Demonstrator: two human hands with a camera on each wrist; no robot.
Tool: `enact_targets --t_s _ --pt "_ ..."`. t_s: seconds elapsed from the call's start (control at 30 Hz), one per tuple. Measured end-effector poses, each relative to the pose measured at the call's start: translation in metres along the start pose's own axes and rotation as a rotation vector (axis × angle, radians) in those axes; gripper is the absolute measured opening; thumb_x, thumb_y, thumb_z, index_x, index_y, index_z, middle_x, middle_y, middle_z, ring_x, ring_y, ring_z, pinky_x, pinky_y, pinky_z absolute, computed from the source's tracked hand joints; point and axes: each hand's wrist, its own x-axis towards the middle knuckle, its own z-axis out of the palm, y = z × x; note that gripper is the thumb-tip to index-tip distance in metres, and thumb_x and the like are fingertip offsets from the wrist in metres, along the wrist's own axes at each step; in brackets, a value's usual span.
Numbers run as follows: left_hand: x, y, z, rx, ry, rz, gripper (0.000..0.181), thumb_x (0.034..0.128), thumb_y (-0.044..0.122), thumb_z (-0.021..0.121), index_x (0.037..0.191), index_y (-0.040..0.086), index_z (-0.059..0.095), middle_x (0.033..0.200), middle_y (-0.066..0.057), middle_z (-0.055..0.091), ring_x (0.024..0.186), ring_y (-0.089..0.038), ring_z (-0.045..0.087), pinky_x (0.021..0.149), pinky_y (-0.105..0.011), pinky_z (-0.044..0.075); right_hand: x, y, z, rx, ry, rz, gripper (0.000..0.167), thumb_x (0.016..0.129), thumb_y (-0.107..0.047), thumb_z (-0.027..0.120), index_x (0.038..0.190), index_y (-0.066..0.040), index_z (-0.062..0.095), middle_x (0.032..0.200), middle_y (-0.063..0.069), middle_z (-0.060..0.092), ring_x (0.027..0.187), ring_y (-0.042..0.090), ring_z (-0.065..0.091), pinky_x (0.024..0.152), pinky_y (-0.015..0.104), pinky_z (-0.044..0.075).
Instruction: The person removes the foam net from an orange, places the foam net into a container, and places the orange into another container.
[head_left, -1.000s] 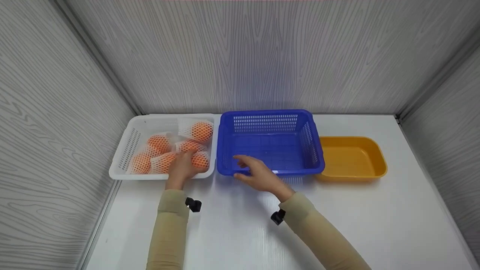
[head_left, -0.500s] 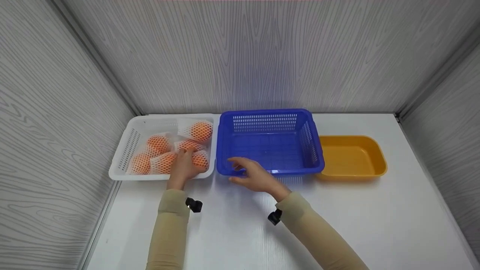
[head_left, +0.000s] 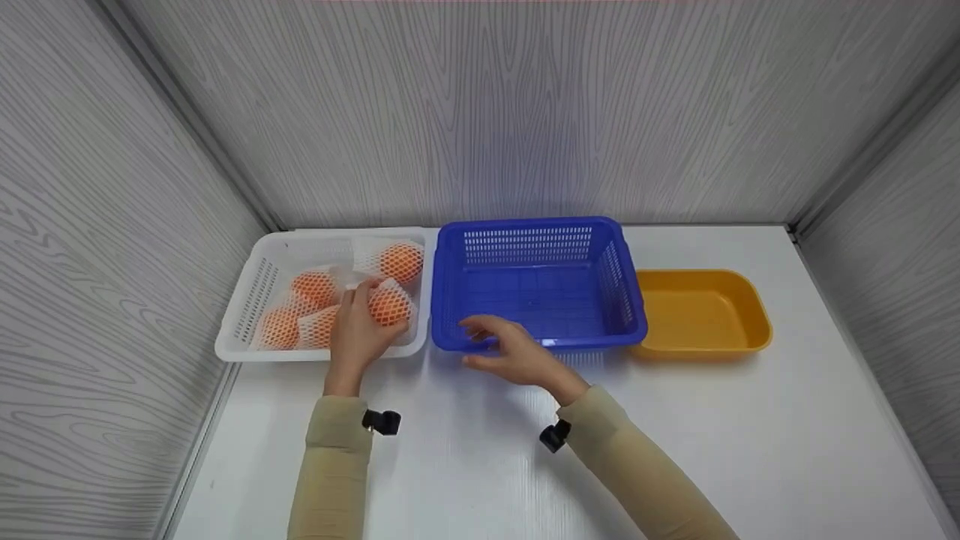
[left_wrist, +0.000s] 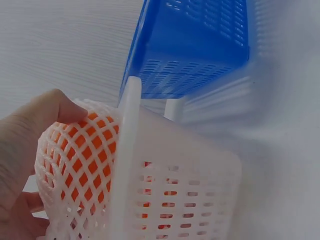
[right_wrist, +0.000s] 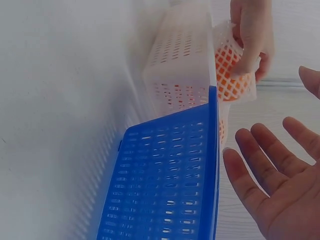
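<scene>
My left hand (head_left: pixel 361 330) grips an orange in a white foam net (head_left: pixel 390 303), its thumb and fingers around the sides. In the left wrist view the netted orange (left_wrist: pixel 85 160) is level with the rim of the white basket (left_wrist: pixel 131 115). Several more netted oranges (head_left: pixel 313 289) lie in that white basket (head_left: pixel 240 300). Over the front left corner of the blue basket (head_left: pixel 540 343) hovers my right hand (head_left: pixel 514 352), fingers loosely bent and holding nothing. The right wrist view shows its spread fingers (right_wrist: pixel 270 150) beside the blue basket's rim.
The blue basket stands right beside the white one, with no fruit visible inside. To its right is a shallow yellow tray (head_left: pixel 697 349). Grey wood-grain panels (head_left: pixel 525 112) enclose the white table (head_left: pixel 750 450) at the back and both sides.
The left hand has taken hold of a netted orange at the front right of the white basket and raised it a little. The right hand has shifted slightly left.
</scene>
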Motion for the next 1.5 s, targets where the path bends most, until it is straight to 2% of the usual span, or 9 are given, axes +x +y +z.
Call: enact_targets --t_s 0.2,0.33,0.53,0.8,0.93,1.07,1.23,1.37,1.5 --pt "-0.008 0.016 -0.004 -0.083 0.120 0.071 0.078 0.0699 0.030 0.083 0.138 0.010 0.051 0.122 -0.019 0.050 0.104 -0.036 0.054 0.086 -0.052 0.047 -0.004 0.000 -0.002 0.027 0.025 0.006 0.051 0.090 -0.022 0.073 0.133 -0.004 0.054 0.125 0.015 0.060 0.113 0.027 0.057 0.097 0.043 0.046" --pt "-0.016 0.028 0.000 -0.140 0.184 0.131 0.075 0.0692 0.029 0.084 0.136 0.010 0.054 0.119 -0.015 0.049 0.102 -0.031 0.053 0.085 -0.050 0.048 -0.007 0.000 -0.004 0.054 0.059 0.018 0.051 0.089 -0.021 0.074 0.133 -0.005 0.055 0.123 0.010 0.061 0.111 0.026 0.058 0.095 0.043 0.048" --pt "-0.024 0.044 0.015 -0.205 0.200 0.255 0.072 0.0678 0.028 0.085 0.130 0.008 0.056 0.118 -0.013 0.051 0.105 -0.027 0.054 0.088 -0.047 0.049 -0.015 0.001 -0.010 0.078 0.120 -0.002 0.051 0.091 -0.022 0.073 0.134 -0.003 0.054 0.125 0.012 0.060 0.112 0.034 0.058 0.092 0.051 0.049" --pt "-0.042 0.068 0.038 -0.349 0.081 0.353 0.069 0.0736 0.031 0.086 0.128 0.007 0.053 0.123 -0.008 0.050 0.116 -0.021 0.048 0.101 -0.043 0.044 -0.031 0.010 -0.020 0.090 0.265 0.054 0.053 0.093 -0.021 0.070 0.138 -0.001 0.051 0.130 0.016 0.056 0.118 0.033 0.054 0.093 0.048 0.049" --pt "-0.052 0.079 0.049 -0.411 0.016 0.354 0.072 0.0749 0.037 0.086 0.130 0.008 0.049 0.126 -0.006 0.050 0.118 -0.018 0.048 0.102 -0.040 0.043 -0.039 0.015 -0.024 0.148 0.254 0.107 0.051 0.095 -0.018 0.067 0.140 0.000 0.050 0.132 0.018 0.055 0.119 0.036 0.053 0.097 0.050 0.046" --pt "-0.062 0.087 0.058 -0.466 -0.041 0.338 0.073 0.0768 0.040 0.084 0.132 0.009 0.046 0.126 -0.004 0.049 0.111 -0.018 0.051 0.096 -0.037 0.048 -0.046 0.017 -0.025 0.184 0.218 0.135 0.050 0.097 -0.015 0.063 0.142 0.002 0.047 0.132 0.018 0.056 0.119 0.035 0.054 0.097 0.047 0.047" --pt "-0.072 0.090 0.065 -0.507 -0.088 0.321 0.072 0.0791 0.040 0.082 0.132 0.007 0.045 0.124 -0.004 0.053 0.100 -0.018 0.055 0.085 -0.037 0.051 -0.058 -0.005 -0.031 0.212 0.209 0.096 0.051 0.098 -0.011 0.061 0.142 0.007 0.043 0.132 0.020 0.056 0.118 0.033 0.055 0.097 0.044 0.047" --pt "-0.077 0.090 0.069 -0.554 -0.124 0.315 0.068 0.0781 0.039 0.083 0.128 0.007 0.049 0.120 -0.004 0.058 0.103 -0.018 0.059 0.089 -0.041 0.050 -0.068 -0.013 -0.035 0.249 0.218 0.061 0.051 0.096 -0.008 0.063 0.140 0.010 0.045 0.129 0.022 0.057 0.117 0.036 0.055 0.097 0.049 0.046" --pt "-0.082 0.090 0.073 -0.596 -0.167 0.311 0.066 0.0759 0.035 0.085 0.124 0.007 0.050 0.119 -0.003 0.058 0.110 -0.018 0.058 0.096 -0.043 0.047 -0.077 -0.006 -0.035 0.306 0.232 0.065 0.050 0.093 -0.004 0.066 0.137 0.010 0.048 0.129 0.022 0.057 0.116 0.036 0.055 0.098 0.051 0.045"
